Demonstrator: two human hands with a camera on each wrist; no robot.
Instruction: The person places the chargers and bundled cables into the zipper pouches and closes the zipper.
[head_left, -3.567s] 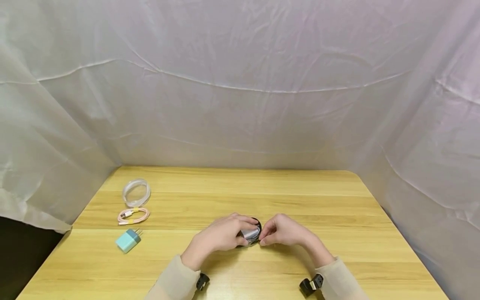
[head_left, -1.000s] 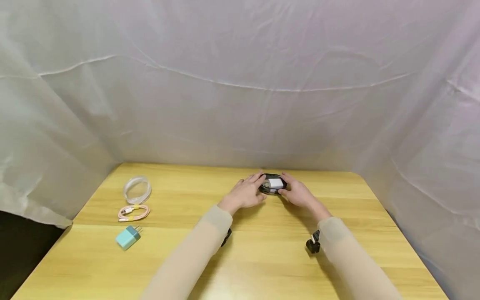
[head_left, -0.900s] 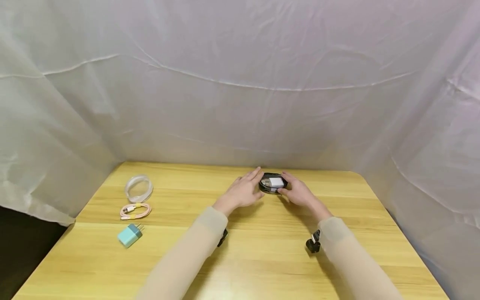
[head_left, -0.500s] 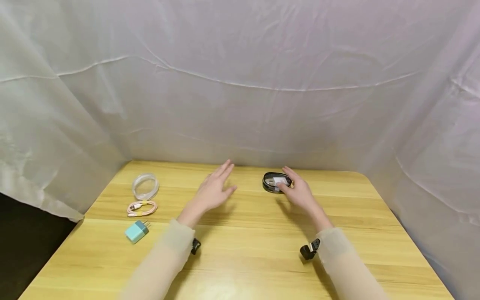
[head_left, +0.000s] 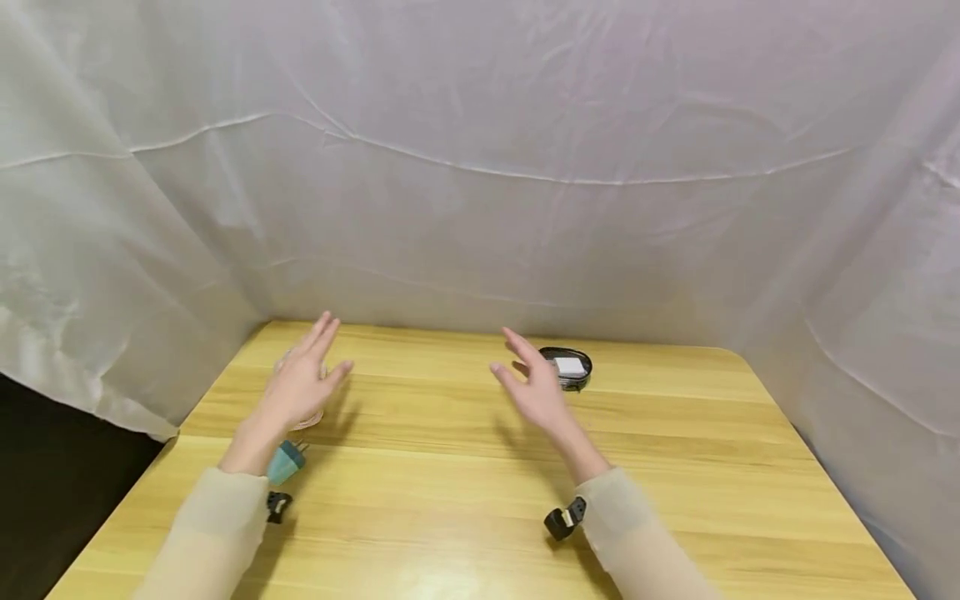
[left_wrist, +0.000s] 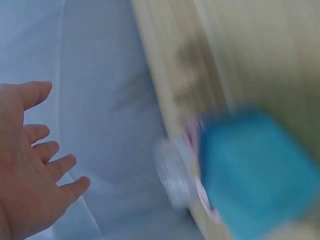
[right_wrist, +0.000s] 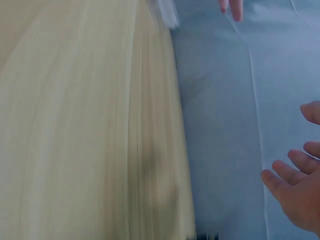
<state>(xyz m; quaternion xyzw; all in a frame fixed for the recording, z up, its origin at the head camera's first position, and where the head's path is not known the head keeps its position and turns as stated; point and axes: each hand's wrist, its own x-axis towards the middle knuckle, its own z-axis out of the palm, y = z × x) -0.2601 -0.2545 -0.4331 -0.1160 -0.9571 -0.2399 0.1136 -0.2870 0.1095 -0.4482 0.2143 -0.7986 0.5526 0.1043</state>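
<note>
My left hand hovers over the left side of the table, fingers extended and thumb apart, holding nothing. Below it lies a teal plug charger. A pinkish coiled cable shows partly beside the hand. The clear ring-shaped coil is mostly hidden behind the hand in the head view; in the left wrist view this clear coil is blurred. Relaxed and holding nothing, my right hand is in the air just left of a black coiled cable with a white block at its middle.
The wooden table reaches back to a pale draped cloth, which also hangs at both sides. A dark gap lies beyond the table's left edge. Small black wrist cameras sit under both sleeves.
The black coiled cable went from mid-table to the back with both hands. Both hands have since come off it; the left swept left over the charger and coils, and the right moved slightly left.
</note>
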